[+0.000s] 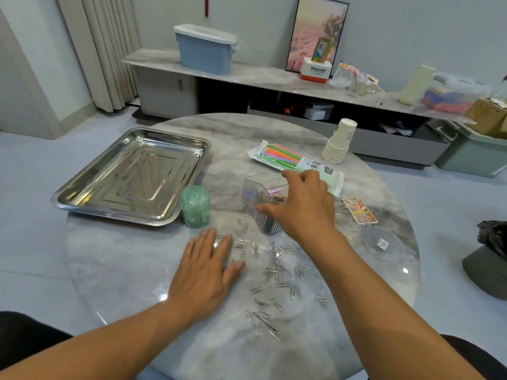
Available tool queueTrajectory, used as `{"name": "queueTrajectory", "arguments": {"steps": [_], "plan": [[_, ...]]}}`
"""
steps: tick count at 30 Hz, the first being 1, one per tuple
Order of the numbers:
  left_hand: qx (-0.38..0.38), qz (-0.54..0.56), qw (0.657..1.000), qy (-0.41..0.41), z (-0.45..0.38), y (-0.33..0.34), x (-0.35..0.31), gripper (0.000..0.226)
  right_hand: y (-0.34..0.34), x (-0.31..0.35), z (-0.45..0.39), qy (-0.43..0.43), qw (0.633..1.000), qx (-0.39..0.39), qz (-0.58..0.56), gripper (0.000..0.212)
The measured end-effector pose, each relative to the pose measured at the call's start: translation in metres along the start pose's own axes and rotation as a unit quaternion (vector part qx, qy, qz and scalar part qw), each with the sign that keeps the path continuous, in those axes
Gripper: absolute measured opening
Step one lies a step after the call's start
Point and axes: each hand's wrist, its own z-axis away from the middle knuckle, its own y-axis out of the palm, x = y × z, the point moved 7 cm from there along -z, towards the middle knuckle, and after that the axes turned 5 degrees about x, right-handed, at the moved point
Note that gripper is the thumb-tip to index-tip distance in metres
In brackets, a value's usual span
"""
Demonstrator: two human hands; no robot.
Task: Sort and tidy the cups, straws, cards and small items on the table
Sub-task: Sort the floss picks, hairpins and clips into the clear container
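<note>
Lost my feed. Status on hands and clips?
Left hand flat on table beside clips. Right hand open at clear box. Clips loose, scattered. Nothing blocking.

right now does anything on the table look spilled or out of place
Yes: paper clips lie scattered loose over the near part of the table, in front of the clear organizer box. The left hand lies flat on a few; the right hand reaches over the box.

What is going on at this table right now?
A person is tidying a round marble table. Their left hand lies flat on the edge of a scatter of paper clips, while the right hand rests on a clear ribbed organiser box. A steel tray, a green toothpick jar, a pack of straws, stacked paper cups and cards sit around.
</note>
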Motion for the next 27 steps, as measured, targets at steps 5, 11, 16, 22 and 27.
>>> {"name": "queueTrajectory", "arguments": {"steps": [5,11,16,22,27], "plan": [[0.016,-0.005,0.998,0.065,-0.019,0.009,-0.021,0.081,0.004,-0.034,-0.013,0.030,0.999,-0.013,-0.004,0.079],[0.026,0.009,0.998,0.060,-0.041,0.009,-0.027,0.083,0.014,-0.066,-0.012,0.044,0.990,-0.069,-0.114,0.055],[0.018,0.027,0.999,0.031,-0.069,0.002,-0.024,0.086,0.039,-0.075,0.029,0.089,0.958,-0.100,-0.255,0.041],[0.046,-0.013,0.996,0.072,-0.092,0.005,-0.034,0.093,0.078,-0.108,0.057,0.076,0.978,0.039,-0.190,0.048],[0.090,-0.008,0.976,0.197,-0.079,0.012,-0.052,0.084,0.097,-0.110,0.070,-0.009,0.988,0.112,-0.106,0.057]]}}
